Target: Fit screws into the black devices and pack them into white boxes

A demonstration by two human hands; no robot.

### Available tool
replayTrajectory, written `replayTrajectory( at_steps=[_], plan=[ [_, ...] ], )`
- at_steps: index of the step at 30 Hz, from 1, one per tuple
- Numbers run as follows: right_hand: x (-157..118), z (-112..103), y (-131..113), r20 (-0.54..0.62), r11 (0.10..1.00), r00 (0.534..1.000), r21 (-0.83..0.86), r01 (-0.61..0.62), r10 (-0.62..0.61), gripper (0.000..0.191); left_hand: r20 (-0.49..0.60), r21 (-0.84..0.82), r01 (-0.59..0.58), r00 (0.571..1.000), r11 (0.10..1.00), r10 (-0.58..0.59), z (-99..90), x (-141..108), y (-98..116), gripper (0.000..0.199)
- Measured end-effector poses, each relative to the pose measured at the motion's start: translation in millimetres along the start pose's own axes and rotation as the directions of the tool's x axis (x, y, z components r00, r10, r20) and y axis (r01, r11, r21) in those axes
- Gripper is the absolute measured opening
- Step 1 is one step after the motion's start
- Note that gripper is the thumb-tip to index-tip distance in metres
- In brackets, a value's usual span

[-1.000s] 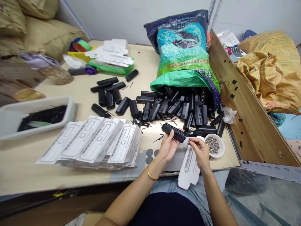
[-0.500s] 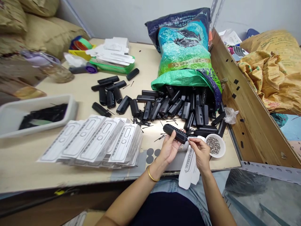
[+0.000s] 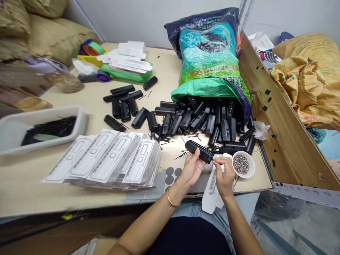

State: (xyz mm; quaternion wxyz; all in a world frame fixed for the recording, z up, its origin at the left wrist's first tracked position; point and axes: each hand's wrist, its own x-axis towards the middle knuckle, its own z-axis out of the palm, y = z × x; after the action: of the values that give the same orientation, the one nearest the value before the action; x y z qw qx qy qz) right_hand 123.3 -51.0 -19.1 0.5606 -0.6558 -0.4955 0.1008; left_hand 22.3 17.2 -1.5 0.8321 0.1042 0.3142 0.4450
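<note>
My left hand is wrapped round a long black plastic case with a row of small light marks along its top. The case tilts down to the right. At its lower right end, the fingertips of my right hand are pinched together; whatever lies between them is too small to make out. Beneath my right hand is a white printed card sleeve, hanging partly over the table edge. A white bowl of small metal pieces stands just right of that hand.
Many similar black cases spill from a blue-green plastic bag, with thin black sticks among them. Stacked printed white boxes stand left of my hands. Farther left is a white tray. A wooden board borders the right side.
My right hand has shifted slightly left and its fingers have closed in more at the end of the case. My left hand and the case have barely moved.
</note>
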Motion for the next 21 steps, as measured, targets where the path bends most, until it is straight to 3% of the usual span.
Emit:
replayTrajectory(
  at_steps=[6, 13, 18, 21],
  plan=[
    [0, 2, 2, -0.041, 0.999, 0.999, 0.028, 0.016, -0.015, 0.008, 0.001, -0.006, 0.035, 0.999, 0.999, -0.035, 0.4, -3, -2, 0.023],
    [-6, 7, 1, -0.094, 0.993, 0.993, 0.090, 0.075, -0.066, 0.011, 0.012, 0.021, -0.032, 0.999, 0.999, 0.032, -1.8, -4, -6, 0.030],
    [-12, -1, 10, 0.004, 0.993, 0.997, 0.089, -0.078, 0.078, 0.014, 0.054, 0.080, -0.078, 0.996, 0.994, 0.073, 5.7, -9, 7, 0.031],
    [-9, -19, 20, -0.075, 0.983, 0.981, 0.054, -0.175, 0.178, 0.013, 0.129, 0.163, -0.167, 0.981, 0.973, 0.146, 0.2, -18, 18, 0.033]
  ],
)
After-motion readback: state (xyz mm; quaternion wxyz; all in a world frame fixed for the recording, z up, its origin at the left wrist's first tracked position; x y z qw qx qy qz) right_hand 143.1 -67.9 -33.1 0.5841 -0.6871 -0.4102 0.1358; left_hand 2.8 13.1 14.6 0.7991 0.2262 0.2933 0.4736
